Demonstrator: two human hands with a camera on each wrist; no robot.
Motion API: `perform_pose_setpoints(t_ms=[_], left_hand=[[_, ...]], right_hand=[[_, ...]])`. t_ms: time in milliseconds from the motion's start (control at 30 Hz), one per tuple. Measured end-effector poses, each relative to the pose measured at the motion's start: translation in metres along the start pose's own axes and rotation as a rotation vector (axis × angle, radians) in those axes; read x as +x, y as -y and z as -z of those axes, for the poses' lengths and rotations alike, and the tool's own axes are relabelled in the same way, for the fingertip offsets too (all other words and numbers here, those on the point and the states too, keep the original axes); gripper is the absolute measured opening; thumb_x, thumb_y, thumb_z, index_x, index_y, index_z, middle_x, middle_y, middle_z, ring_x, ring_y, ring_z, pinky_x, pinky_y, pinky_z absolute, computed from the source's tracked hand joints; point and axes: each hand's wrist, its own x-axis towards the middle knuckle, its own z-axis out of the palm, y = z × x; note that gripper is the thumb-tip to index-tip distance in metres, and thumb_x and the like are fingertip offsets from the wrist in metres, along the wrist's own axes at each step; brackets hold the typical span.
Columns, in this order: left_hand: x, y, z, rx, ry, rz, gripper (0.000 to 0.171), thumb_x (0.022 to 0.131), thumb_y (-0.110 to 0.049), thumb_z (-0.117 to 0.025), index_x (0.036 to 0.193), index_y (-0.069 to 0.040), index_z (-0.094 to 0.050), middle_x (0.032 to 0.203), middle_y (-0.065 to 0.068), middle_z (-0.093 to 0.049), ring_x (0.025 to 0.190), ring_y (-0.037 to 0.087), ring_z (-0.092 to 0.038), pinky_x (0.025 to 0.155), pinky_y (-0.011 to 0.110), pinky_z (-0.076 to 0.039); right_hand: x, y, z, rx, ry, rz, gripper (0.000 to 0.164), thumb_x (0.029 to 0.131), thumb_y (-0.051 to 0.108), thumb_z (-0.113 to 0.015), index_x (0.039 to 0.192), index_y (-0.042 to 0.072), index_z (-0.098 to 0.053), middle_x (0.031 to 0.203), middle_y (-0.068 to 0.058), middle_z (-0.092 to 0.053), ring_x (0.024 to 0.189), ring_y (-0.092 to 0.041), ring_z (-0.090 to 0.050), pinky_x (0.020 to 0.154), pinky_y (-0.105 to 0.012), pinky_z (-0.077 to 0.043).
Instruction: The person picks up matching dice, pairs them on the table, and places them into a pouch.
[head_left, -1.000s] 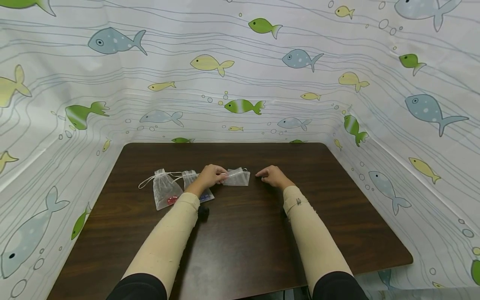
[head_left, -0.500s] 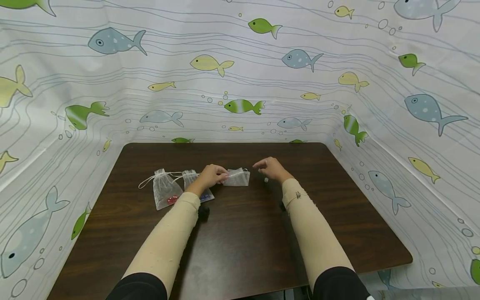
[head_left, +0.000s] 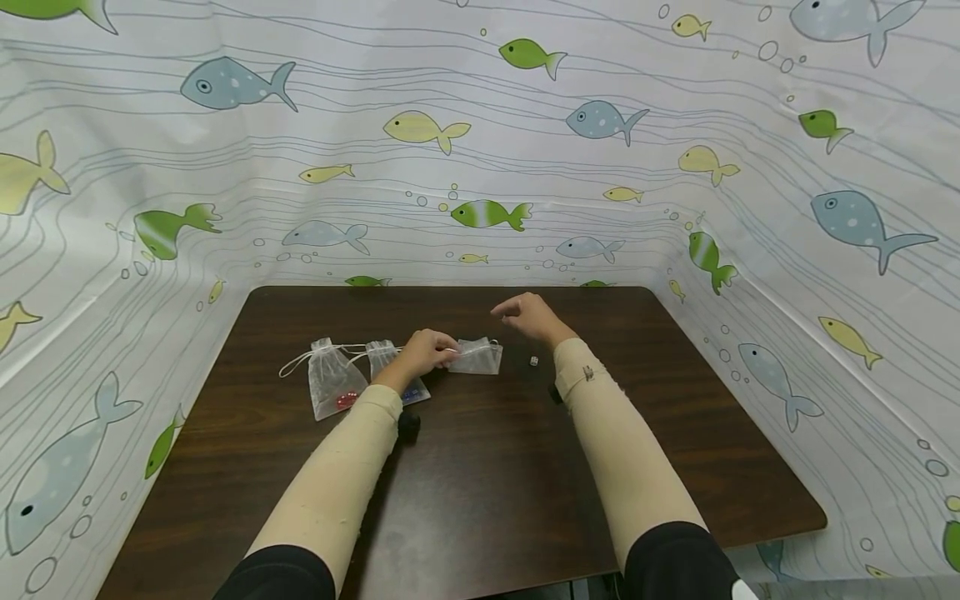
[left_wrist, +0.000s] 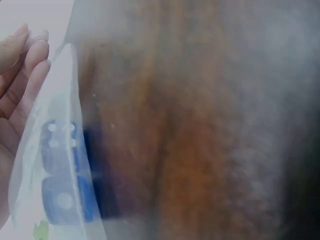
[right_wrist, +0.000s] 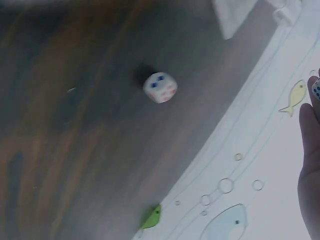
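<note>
My left hand (head_left: pixel 423 352) pinches the near edge of a small sheer white drawstring bag (head_left: pixel 480 358) lying on the table. Under that forearm lies another sheer bag with blue dice (left_wrist: pixel 62 172) inside, close up in the left wrist view. Farther left is a sheer bag (head_left: pixel 327 375) containing red dice (head_left: pixel 346 400). My right hand (head_left: pixel 529 318) is raised behind and right of the flat bag, pinching a white die (right_wrist: pixel 316 89), which is cut off by the frame edge in the right wrist view. A second white die (right_wrist: pixel 160 87) rests on the table.
The brown table (head_left: pixel 487 483) has rounded corners. A white sheet (head_left: pixel 420 75) with printed fish surrounds its back and sides. White drawstrings (head_left: pixel 296 364) trail from the left bag.
My right hand has risen and moved away from me and slightly left, uncovering the die on the table. The left hand stays on the bag.
</note>
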Motion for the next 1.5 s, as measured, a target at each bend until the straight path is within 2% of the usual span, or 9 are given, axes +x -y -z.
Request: perform_pose_setpoints(t_ms=[367,467,633,767,900,1000,1100,1300,1500], left_hand=[[0.004,-0.006,0.002,0.092,0.031,-0.095,0.018,0.097,-0.005,-0.068,0.111,-0.005,-0.079,0.096,0.008,-0.077,0.075,0.018,-0.07,0.069,0.03,-0.058],[0.003,-0.012,0.004,0.105,0.03,-0.127,0.018,0.096,-0.004,-0.068,0.111,-0.005,-0.079,0.098,0.01,-0.077,0.075,0.021,-0.07,0.067,0.03,-0.056],[0.002,-0.015,0.004,0.102,0.025,-0.161,0.018,0.095,-0.002,-0.069,0.11,-0.003,-0.079,0.103,0.012,-0.077,0.081,0.025,-0.073,0.071,0.032,-0.059],[0.003,-0.011,0.002,0.124,0.008,-0.183,0.019,0.094,0.0,-0.069,0.111,-0.002,-0.078,0.105,0.014,-0.076,0.088,0.025,-0.074,0.076,0.033,-0.06],[0.003,-0.009,0.001,0.15,-0.015,-0.174,0.02,0.094,-0.001,-0.069,0.111,-0.004,-0.078,0.106,0.013,-0.076,0.088,0.025,-0.074,0.076,0.032,-0.06],[0.002,-0.009,0.002,0.156,-0.019,-0.153,0.02,0.095,-0.002,-0.069,0.113,-0.005,-0.078,0.107,0.013,-0.076,0.088,0.024,-0.074,0.077,0.032,-0.06],[0.001,-0.01,0.001,0.154,-0.014,-0.134,0.021,0.096,-0.002,-0.068,0.114,-0.006,-0.078,0.107,0.013,-0.076,0.088,0.024,-0.074,0.077,0.032,-0.06],[0.001,-0.01,-0.001,0.146,-0.005,-0.116,0.02,0.097,-0.002,-0.067,0.114,-0.005,-0.078,0.106,0.013,-0.076,0.086,0.024,-0.074,0.076,0.032,-0.059],[0.002,-0.012,-0.003,0.131,0.002,-0.103,0.02,0.097,-0.003,-0.067,0.114,-0.005,-0.078,0.107,0.013,-0.076,0.088,0.024,-0.074,0.078,0.033,-0.06]], right_hand=[[0.014,0.029,-0.007,-0.032,0.035,0.088,0.025,0.1,0.004,-0.063,0.123,0.005,-0.073,0.124,-0.011,-0.071,0.115,-0.026,-0.066,0.096,-0.043,-0.053],[0.015,0.035,-0.009,-0.033,0.079,0.108,0.025,0.1,0.004,-0.063,0.122,0.003,-0.073,0.124,-0.012,-0.071,0.115,-0.026,-0.066,0.097,-0.042,-0.053],[0.014,0.039,-0.014,-0.017,0.164,0.119,0.026,0.1,0.007,-0.064,0.124,0.002,-0.072,0.126,-0.012,-0.07,0.117,-0.027,-0.065,0.097,-0.041,-0.053],[0.011,0.03,-0.012,-0.042,0.132,0.088,0.028,0.103,0.007,-0.059,0.128,0.003,-0.07,0.13,-0.011,-0.068,0.119,-0.027,-0.064,0.098,-0.042,-0.053],[0.002,0.012,-0.006,-0.09,0.092,-0.039,0.031,0.104,0.004,-0.055,0.133,0.001,-0.066,0.132,-0.014,-0.066,0.121,-0.03,-0.062,0.099,-0.043,-0.052],[-0.007,-0.006,-0.002,-0.138,0.126,-0.155,0.034,0.101,0.001,-0.06,0.135,-0.001,-0.064,0.133,-0.017,-0.065,0.122,-0.033,-0.062,0.099,-0.043,-0.052],[-0.017,-0.024,-0.002,-0.14,0.194,-0.23,0.039,0.096,-0.001,-0.068,0.134,-0.001,-0.064,0.135,-0.018,-0.063,0.124,-0.034,-0.06,0.099,-0.042,-0.052],[-0.026,-0.042,-0.006,-0.088,0.275,-0.245,0.044,0.09,-0.003,-0.075,0.132,0.002,-0.067,0.138,-0.018,-0.062,0.129,-0.033,-0.057,0.102,-0.04,-0.051],[-0.028,-0.048,-0.013,-0.125,0.239,-0.225,0.041,0.089,-0.007,-0.073,0.128,0.004,-0.07,0.136,-0.016,-0.064,0.128,-0.032,-0.058,0.1,-0.04,-0.052]])
